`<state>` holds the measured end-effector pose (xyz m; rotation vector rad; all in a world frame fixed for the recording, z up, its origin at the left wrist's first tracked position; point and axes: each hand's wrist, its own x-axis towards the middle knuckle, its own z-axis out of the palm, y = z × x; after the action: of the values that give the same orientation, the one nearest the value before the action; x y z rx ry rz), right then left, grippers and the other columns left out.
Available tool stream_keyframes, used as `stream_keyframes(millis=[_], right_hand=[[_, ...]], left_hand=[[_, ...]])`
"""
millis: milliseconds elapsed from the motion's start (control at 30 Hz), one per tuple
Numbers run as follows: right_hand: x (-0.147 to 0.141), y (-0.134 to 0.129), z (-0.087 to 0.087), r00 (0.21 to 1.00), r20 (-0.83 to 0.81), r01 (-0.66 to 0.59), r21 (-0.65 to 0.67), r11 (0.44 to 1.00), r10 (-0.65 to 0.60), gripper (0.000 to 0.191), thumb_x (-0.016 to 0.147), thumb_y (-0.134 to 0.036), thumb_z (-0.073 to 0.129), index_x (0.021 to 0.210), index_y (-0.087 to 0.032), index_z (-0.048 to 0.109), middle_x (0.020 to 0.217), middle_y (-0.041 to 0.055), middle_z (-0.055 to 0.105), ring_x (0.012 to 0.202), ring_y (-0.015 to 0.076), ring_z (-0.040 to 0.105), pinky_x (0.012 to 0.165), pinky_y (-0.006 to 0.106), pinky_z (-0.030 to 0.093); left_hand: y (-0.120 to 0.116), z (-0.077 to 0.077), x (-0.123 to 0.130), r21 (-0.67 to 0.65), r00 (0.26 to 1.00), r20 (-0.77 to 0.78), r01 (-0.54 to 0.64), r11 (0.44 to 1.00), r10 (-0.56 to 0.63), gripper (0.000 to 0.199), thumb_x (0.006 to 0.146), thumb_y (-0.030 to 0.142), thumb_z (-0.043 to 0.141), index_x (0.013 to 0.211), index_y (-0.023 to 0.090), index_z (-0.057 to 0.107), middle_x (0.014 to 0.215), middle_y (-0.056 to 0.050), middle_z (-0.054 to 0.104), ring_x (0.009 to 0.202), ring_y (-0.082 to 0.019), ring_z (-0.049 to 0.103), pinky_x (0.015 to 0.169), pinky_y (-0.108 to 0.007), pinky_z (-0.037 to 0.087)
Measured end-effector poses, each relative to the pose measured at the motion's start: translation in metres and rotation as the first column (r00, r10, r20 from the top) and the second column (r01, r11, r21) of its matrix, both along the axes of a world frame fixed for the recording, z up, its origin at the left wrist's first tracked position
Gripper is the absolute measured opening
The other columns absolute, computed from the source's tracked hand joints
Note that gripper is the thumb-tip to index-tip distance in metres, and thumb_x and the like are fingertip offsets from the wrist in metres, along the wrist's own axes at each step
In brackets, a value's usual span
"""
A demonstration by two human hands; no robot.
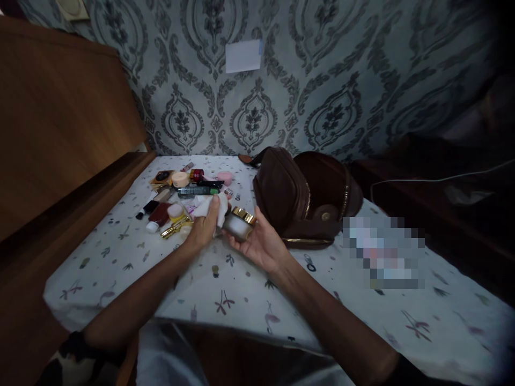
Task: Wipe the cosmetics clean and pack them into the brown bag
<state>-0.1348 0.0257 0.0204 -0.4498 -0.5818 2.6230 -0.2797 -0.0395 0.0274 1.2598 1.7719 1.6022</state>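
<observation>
In my right hand (267,244) is a cream jar (238,224) with a gold lid and a pale body, tilted, with the fingers curled beneath and beside it. My left hand (204,225) is closed on a white wipe (219,208), just left of the jar. Whether the wipe touches the jar I cannot tell. Behind and left of my left hand lies a cluster of cosmetics: a green tube (197,191), a gold lipstick (176,227), a dark red bottle (159,213) and a cream-coloured round jar (181,178).
An open brown leather bag (281,182) stands right of my hands, its zips undone. A blurred-out item (384,254) lies farther right on the patterned tablecloth (225,300). A wooden panel (68,123) rises at the left, and a wallpapered wall (253,118) closes off the back.
</observation>
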Motion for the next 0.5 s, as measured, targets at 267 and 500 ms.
stream_keyframes(millis=[267,500], right_hand=[[0.001,-0.001,0.0,0.986,-0.102,0.139,0.027,0.99,-0.135,0.02,0.089,-0.035,0.066,0.103,-0.02,0.063,0.097,0.0053,0.076,0.086,0.0213,0.072,0.065,0.03,0.061],[0.0,-0.004,0.003,0.986,-0.083,0.149,0.042,0.988,-0.145,0.025,0.089,-0.036,0.067,0.11,-0.022,0.063,0.099,0.0046,0.076,0.086,0.0211,0.073,0.06,0.029,0.061]], left_hand=[[-0.006,0.011,-0.007,0.266,0.927,-0.297,-0.152,0.952,0.231,0.05,0.098,0.061,0.032,0.107,0.02,0.059,0.095,-0.005,0.061,0.092,-0.019,0.058,0.09,-0.033,0.045],[-0.004,0.012,-0.008,0.252,0.899,-0.361,-0.162,0.954,0.248,0.04,0.1,0.055,0.034,0.106,0.02,0.054,0.098,-0.005,0.06,0.094,-0.019,0.058,0.089,-0.032,0.046]])
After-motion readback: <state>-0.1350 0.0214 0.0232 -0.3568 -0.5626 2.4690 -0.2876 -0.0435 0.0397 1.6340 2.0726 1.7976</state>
